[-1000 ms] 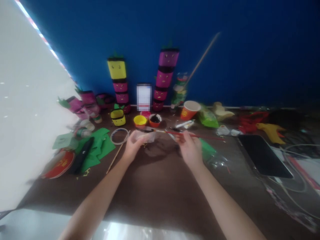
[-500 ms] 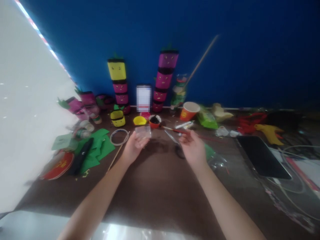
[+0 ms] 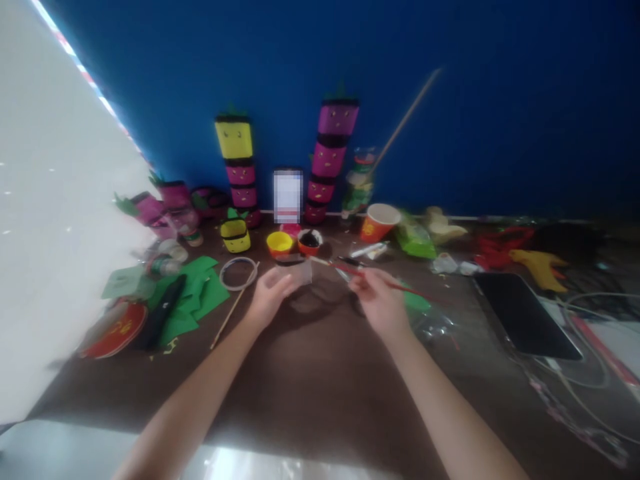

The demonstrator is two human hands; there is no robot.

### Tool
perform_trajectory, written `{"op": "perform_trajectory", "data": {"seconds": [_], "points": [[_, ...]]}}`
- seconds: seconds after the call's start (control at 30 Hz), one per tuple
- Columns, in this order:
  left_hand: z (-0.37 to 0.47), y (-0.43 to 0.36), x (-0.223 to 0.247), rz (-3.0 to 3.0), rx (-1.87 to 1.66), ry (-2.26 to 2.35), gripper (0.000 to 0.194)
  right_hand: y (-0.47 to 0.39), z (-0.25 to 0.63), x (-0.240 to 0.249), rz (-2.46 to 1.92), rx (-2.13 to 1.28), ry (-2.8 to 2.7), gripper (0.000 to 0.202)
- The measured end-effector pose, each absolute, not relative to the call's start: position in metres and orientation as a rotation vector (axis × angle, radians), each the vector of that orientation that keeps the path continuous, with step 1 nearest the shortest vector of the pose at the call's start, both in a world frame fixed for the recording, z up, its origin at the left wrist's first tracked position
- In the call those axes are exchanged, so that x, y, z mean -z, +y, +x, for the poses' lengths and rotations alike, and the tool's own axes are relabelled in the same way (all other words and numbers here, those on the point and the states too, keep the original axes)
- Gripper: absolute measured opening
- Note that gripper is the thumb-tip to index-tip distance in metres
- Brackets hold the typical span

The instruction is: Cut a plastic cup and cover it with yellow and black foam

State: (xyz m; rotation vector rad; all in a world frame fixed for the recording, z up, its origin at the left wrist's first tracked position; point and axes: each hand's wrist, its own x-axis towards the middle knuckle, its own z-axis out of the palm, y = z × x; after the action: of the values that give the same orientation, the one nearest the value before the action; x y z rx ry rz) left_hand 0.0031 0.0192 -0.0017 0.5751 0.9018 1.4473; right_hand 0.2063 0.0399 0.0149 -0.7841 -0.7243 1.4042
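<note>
My left hand [image 3: 270, 293] is closed on a small clear plastic piece [image 3: 301, 272] that has a dark band along its upper edge. A red-handled paintbrush [image 3: 345, 268] is pinched in my right hand [image 3: 376, 293], its pale tip pointing left, close to the plastic piece. Just beyond my hands stand a small cup of yellow paint [image 3: 280, 244] and a small cup of black paint [image 3: 310, 242], side by side. Scissors, partly hidden by my right hand, lie beneath the brush.
Magenta and yellow face towers [image 3: 327, 160] stand against the blue wall, with a phone [image 3: 288, 197] between them. Green sheets [image 3: 193, 303] and a reel lie left. At right are a paper cup [image 3: 380, 222], a tablet [image 3: 527, 313], cables and a yellow glue gun [image 3: 540, 267].
The plastic piece has moved slightly right and its dark band now shows. My right hand has shifted a little left and down, bringing the brush tip nearer the piece.
</note>
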Motion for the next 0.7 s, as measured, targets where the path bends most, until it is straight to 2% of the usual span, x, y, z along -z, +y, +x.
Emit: {"op": "perform_trajectory", "data": {"seconds": [0.7], "points": [[-0.001,0.021,0.015,0.731,-1.421,0.989,0.035,0.037,0.201,-0.013,-0.877,-1.370,-0.835,0.018]]}}
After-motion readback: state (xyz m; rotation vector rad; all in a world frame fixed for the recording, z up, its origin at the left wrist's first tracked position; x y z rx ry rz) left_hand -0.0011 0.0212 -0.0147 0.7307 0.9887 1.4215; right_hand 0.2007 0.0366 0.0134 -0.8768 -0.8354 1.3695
